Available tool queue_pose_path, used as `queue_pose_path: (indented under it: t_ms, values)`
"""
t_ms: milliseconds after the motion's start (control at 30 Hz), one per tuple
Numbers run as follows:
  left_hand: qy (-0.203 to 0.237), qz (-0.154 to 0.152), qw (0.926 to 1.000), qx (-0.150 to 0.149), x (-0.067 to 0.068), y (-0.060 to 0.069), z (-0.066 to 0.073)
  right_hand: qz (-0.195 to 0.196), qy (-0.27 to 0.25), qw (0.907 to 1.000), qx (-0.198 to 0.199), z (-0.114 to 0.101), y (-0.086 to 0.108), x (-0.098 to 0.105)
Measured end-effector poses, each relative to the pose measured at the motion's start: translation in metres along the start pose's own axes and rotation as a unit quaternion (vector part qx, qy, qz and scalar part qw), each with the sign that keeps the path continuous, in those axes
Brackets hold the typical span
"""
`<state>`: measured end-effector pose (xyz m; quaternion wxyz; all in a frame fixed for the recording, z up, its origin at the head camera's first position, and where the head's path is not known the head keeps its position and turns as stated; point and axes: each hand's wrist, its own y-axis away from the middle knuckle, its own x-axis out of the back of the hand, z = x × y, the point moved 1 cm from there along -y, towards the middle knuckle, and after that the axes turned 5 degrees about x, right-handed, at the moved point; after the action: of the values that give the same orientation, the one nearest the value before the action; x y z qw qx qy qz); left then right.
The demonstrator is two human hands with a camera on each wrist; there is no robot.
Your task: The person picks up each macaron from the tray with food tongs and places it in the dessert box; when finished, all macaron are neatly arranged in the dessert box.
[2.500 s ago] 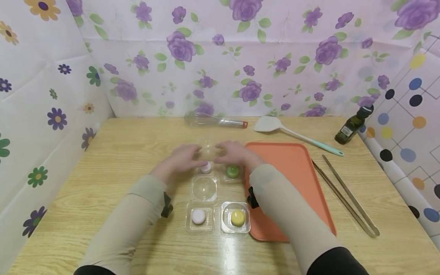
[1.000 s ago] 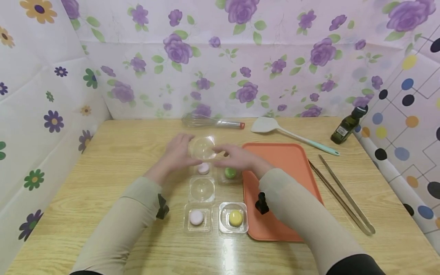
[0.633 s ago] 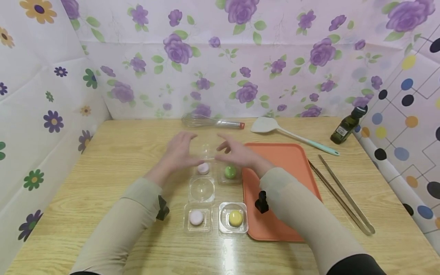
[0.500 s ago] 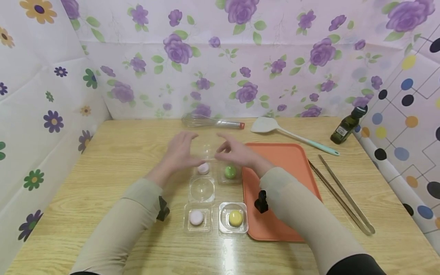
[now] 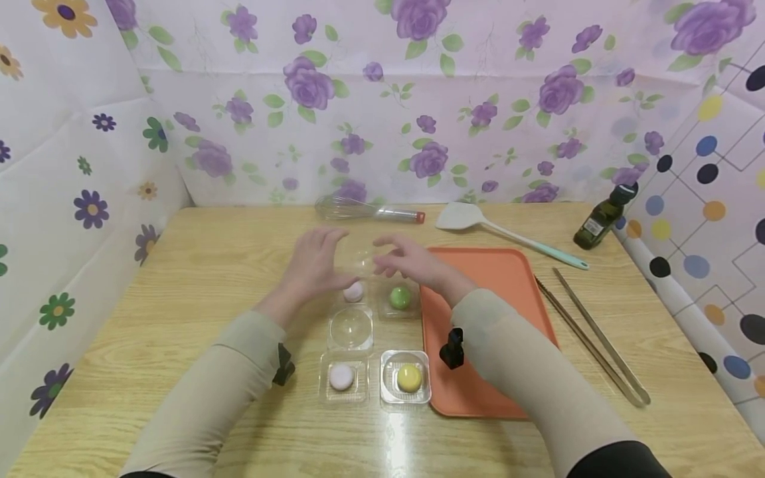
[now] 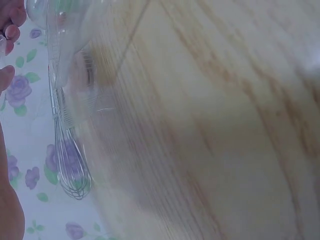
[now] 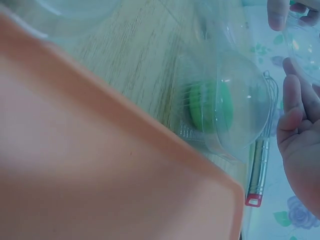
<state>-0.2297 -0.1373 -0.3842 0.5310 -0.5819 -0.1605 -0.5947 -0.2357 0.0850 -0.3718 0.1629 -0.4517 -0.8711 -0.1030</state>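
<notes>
Probably to steady it from both sides, the left hand (image 5: 311, 260) and right hand (image 5: 411, 260) hold a clear domed lid (image 5: 362, 261) at opposite edges (fingers half curled, contact partly hidden), beyond the farther pink macaron (image 5: 354, 291), toward the far edge of the tabletop (image 5: 239, 242).

On a table (image 5: 149, 299), a person's left hand (image 5: 313, 262) and right hand (image 5: 412, 262) flank a lid (image 5: 362, 260) behind the rear-left macaron (image 5: 354, 291). The rear-right macaron (image 5: 399, 298) sits in its container beside the tray (image 5: 478, 265). In front are the front-left macaron (image 5: 341, 377), an opened cover (image 5: 350, 328) behind it, and the front-right macaron (image 5: 409, 378). Behind lie a whisk (image 5: 382, 212) and, right of it, a spatula (image 5: 508, 232); tongs (image 5: 600, 336) lie right of the tray, a bottle (image 5: 603, 220) beyond them.
</notes>
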Motion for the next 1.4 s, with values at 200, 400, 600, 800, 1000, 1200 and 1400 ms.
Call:
queue_pose_path:
  t_ms: [200,400,600,800,1000,1200,1400]
  values:
    - [-0.008,0.024,0.9992,-0.033,0.0007,0.0013,0.0004,-0.010,-0.014,0.9998,0.002,-0.0020,0.0008,0.0009]
    - [-0.034,0.067,0.9928,-0.094,0.0020,0.0031,0.0003,-0.023,-0.054,0.9980,-0.024,-0.0010,-0.0013,0.0026]
    - [-0.056,0.101,0.9845,-0.132,0.0021,0.0042,0.0004,-0.034,-0.119,0.9906,-0.058,-0.0044,-0.0008,0.0017]
    - [-0.065,0.124,0.9772,-0.159,0.0033,0.0044,0.0018,-0.040,-0.166,0.9813,-0.088,-0.0059,-0.0001,0.0006]
    - [-0.082,0.169,0.9606,-0.205,0.0022,0.0037,0.0024,-0.061,-0.197,0.9726,-0.107,-0.0065,0.0000,0.0000]
    - [-0.086,0.167,0.9601,-0.207,0.0012,0.0042,0.0040,-0.053,-0.194,0.9741,-0.103,-0.0045,-0.0002,-0.0007]
    - [-0.067,0.153,0.9620,-0.215,0.0020,0.0058,0.0072,-0.018,-0.135,0.9889,-0.060,0.0001,-0.0015,0.0005]
